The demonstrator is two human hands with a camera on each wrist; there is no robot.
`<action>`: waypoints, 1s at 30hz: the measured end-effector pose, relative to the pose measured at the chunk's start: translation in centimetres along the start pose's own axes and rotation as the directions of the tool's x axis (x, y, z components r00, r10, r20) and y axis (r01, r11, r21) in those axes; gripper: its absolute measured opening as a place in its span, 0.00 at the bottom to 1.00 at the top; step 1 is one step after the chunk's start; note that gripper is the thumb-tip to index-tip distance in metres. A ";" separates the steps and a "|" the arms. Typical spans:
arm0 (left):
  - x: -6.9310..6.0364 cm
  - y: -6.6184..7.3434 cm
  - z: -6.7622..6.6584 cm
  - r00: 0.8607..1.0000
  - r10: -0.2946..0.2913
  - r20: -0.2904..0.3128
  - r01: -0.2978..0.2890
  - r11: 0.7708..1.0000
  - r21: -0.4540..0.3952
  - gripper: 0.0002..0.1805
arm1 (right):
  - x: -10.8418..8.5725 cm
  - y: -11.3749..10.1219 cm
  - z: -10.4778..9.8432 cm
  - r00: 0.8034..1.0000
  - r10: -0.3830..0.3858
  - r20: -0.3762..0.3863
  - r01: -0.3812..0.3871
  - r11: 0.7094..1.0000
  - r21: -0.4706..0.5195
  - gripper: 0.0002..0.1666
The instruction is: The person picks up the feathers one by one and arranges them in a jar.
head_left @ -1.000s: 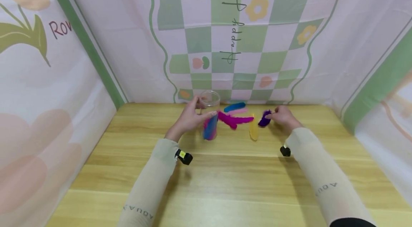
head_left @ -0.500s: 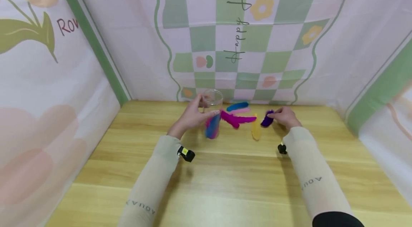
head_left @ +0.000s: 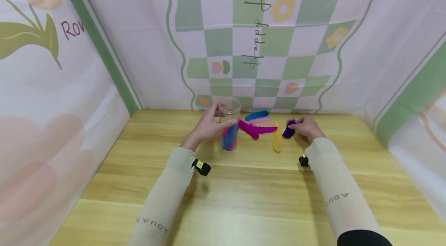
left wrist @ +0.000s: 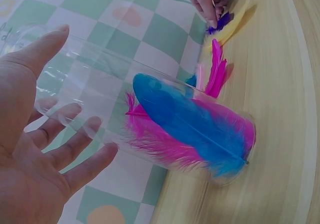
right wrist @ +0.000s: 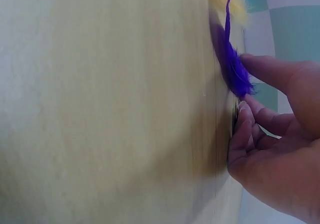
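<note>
Head view: over the last second little has changed; the right sleeve (head_left: 336, 188) has swung slightly inward, but the right hand (head_left: 307, 127) stays at the same feather, so the work seems paused at the grip. That hand pinches the purple feather (head_left: 289, 129); whether it touches the table (head_left: 261, 191) is hard to tell. The left hand (head_left: 210, 125) wraps widely round the clear cup (head_left: 230, 114), feathers inside (left wrist: 185, 124). Between the hands lie the yellow feather (head_left: 277, 140), then magenta feathers (head_left: 258, 130), and farthest, a blue feather (head_left: 257, 115).

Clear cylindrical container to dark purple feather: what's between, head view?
Head view: from the container, magenta feathers, then a long yellow feather before the purple feather. Farther back: a blue feather and a pink feather.
</note>
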State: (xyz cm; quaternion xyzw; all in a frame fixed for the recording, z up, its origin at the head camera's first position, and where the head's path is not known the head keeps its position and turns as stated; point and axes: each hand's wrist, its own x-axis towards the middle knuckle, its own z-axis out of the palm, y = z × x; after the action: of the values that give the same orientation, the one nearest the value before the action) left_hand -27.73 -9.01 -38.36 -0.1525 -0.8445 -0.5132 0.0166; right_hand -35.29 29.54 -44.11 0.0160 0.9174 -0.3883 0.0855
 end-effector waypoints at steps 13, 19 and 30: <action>0.1 0.3 -0.2 1.000 -0.001 0.003 0.001 1.000 -0.006 0.33 | 0.1 -0.7 0.1 1.000 0.009 -0.012 -0.009 0.999 -0.035 0.26; 0.1 0.0 -0.1 1.000 -0.008 0.007 0.008 1.000 -0.007 0.33 | 0.1 -0.6 0.4 1.000 0.013 0.004 -0.013 0.999 -0.036 0.25; 0.0 -0.1 -0.1 1.000 -0.002 0.010 0.002 1.000 -0.002 0.33 | -0.2 -0.2 0.2 1.000 0.023 0.002 -0.023 0.999 0.033 0.25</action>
State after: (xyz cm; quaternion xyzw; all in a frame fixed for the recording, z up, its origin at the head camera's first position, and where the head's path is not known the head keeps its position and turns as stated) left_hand -27.72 -9.10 -38.42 -0.1544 -0.8442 -0.5132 0.0118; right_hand -35.11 29.31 -44.10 0.0279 0.9107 -0.4022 0.0903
